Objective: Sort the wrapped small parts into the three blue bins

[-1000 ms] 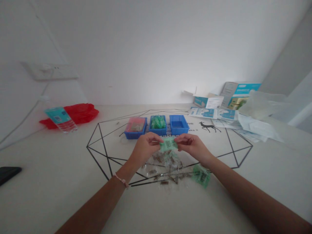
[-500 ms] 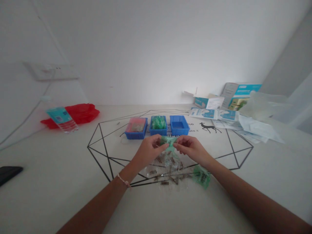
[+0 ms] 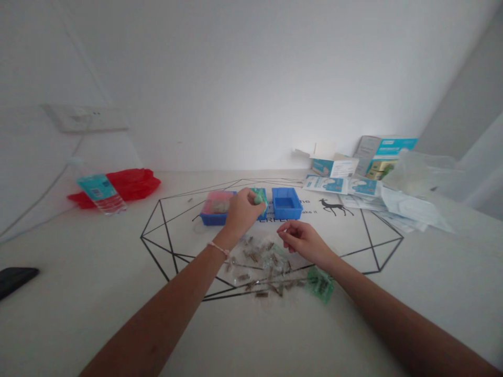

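Observation:
My left hand reaches over the middle blue bin, its fingers pinched on a crumpled green plastic bag. Green plastic also fills that bin, so the two are hard to tell apart. Lower and to the right, my right hand hovers above the table with curled fingers pressed together; whatever is in them, if anything, is too small to see. Beneath the hands lies a scattered pile of small metal pieces in clear plastic bags. A green bag with dark pieces inside rests by my right wrist.
A blue bin with pinkish-red plastic stands left, a third blue bin right. A water bottle and red plastic bag lie far left; a phone-like dark object lies nearer. Boxes and packets crowd the back right.
My hands have separated from the green bag they held together. The left has carried green plastic forward and left to the middle bin; the right has stayed nearly in place.

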Available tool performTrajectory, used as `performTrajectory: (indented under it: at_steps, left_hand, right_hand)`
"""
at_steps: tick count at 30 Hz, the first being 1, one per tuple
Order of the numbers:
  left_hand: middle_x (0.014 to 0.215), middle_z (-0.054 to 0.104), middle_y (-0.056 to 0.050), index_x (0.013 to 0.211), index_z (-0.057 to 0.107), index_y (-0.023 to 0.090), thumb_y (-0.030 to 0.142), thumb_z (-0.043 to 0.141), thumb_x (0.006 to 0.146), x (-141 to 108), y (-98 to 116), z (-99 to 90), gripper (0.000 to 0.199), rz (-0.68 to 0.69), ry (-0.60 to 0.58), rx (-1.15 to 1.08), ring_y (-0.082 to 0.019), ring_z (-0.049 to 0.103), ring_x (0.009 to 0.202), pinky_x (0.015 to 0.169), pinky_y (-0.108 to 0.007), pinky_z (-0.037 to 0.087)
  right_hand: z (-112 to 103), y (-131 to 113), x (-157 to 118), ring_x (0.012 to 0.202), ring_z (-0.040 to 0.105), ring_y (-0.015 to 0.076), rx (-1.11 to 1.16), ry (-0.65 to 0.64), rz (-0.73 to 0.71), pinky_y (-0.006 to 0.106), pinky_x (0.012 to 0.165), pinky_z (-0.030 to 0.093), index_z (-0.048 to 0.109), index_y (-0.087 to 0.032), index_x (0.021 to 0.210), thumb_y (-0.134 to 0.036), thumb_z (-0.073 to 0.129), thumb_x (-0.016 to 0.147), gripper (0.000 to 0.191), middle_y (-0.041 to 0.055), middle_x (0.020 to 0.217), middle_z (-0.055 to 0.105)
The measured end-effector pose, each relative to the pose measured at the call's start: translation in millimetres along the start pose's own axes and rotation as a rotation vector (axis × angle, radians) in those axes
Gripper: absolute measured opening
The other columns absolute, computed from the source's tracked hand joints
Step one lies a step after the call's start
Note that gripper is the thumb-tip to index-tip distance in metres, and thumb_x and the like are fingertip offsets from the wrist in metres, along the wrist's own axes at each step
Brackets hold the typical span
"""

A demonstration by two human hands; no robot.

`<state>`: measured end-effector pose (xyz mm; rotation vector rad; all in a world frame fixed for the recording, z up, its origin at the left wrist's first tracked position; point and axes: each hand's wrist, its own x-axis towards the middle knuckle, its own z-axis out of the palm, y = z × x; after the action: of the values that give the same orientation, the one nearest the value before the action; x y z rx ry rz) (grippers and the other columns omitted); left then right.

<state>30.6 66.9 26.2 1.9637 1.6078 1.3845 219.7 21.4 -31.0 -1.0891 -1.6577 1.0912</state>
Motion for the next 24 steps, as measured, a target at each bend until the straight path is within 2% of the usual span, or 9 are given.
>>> performTrajectory:
  at_steps: [1,3,5,8,11,16,20,24]
  left_hand:
    - [0.069,0.066,-0.001,0.084,0.063,0.018,0.018,0.070,0.069,4.7,6.0,4.9,0.016,0.033,0.010,0.041,-0.018,0.063,0.067,0.062,-0.027,0.045]
    - [0.075,0.070,-0.003,0.107,0.066,0.017,0.012,0.065,0.072,14.3,15.9,12.8,0.035,0.106,-0.013,0.145,-0.019,0.065,0.072,0.068,-0.029,0.047]
    - [0.086,0.074,-0.007,0.115,0.067,0.018,0.009,0.062,0.074,23.4,22.4,18.5,0.042,0.163,-0.067,0.263,-0.022,0.068,0.083,0.077,-0.031,0.050]
    - [0.101,0.075,-0.014,0.108,0.072,0.016,0.010,0.061,0.076,33.3,26.6,24.7,0.034,0.155,-0.132,0.429,-0.027,0.068,0.098,0.086,-0.034,0.050]
    - [0.098,0.074,-0.018,0.098,0.074,0.014,0.013,0.062,0.077,37.0,27.5,28.8,0.025,0.088,-0.165,0.555,-0.030,0.069,0.097,0.085,-0.037,0.051]
    - [0.105,0.074,-0.017,0.116,0.071,0.016,0.011,0.060,0.080,36.8,28.5,30.0,0.038,0.118,-0.164,0.597,-0.030,0.068,0.103,0.087,-0.038,0.051]
    - [0.098,0.074,-0.018,0.094,0.077,0.017,0.013,0.061,0.079,37.8,30.3,28.7,0.022,0.077,-0.197,0.698,-0.032,0.069,0.099,0.082,-0.039,0.053]
    - [0.102,0.073,-0.019,0.112,0.072,0.015,0.015,0.060,0.080,37.8,31.4,27.0,0.034,0.085,-0.142,0.733,-0.034,0.069,0.100,0.081,-0.041,0.054]
  right_hand:
    - [0.1,0.3,0.3,0.045,0.054,0.0112,0.001,-0.001,0.000,0.022,0.045,0.041,0.063,-0.019,0.085,-0.038,0.065,0.079,0.021,-0.0037,0.055,0.059]
    - [0.0,0.9,1.0,0.045,0.054,0.0111,0.001,-0.003,0.004,0.022,0.045,0.042,0.062,-0.019,0.084,-0.037,0.064,0.079,0.019,-0.0038,0.054,0.058]
    - [-0.3,1.6,1.7,0.045,0.054,0.0111,0.005,-0.005,0.011,0.022,0.045,0.042,0.062,-0.019,0.084,-0.036,0.064,0.079,0.017,-0.0039,0.054,0.058]
    - [-0.6,2.1,1.8,0.045,0.054,0.0113,0.004,-0.009,0.012,0.022,0.045,0.042,0.063,-0.019,0.084,-0.035,0.063,0.080,0.016,-0.0040,0.054,0.058]
    - [-0.5,1.9,0.7,0.047,0.056,0.0115,-0.014,-0.014,-0.001,0.022,0.046,0.044,0.063,-0.019,0.084,-0.032,0.063,0.081,0.014,-0.0036,0.055,0.059]
    - [-0.5,1.6,-0.8,0.048,0.056,0.0115,-0.042,-0.028,-0.048,0.022,0.047,0.043,0.064,-0.018,0.085,-0.029,0.061,0.083,0.010,-0.0029,0.055,0.059]
    - [-0.8,1.4,-1.4,0.049,0.057,0.0121,-0.078,-0.014,-0.082,0.022,0.050,0.044,0.065,-0.018,0.085,-0.027,0.061,0.084,0.010,-0.0027,0.056,0.061]
    - [-0.4,0.8,-2.0,0.048,0.056,0.0116,-0.102,-0.034,-0.083,0.022,0.050,0.043,0.065,-0.019,0.083,-0.025,0.061,0.084,0.007,-0.0032,0.055,0.060]
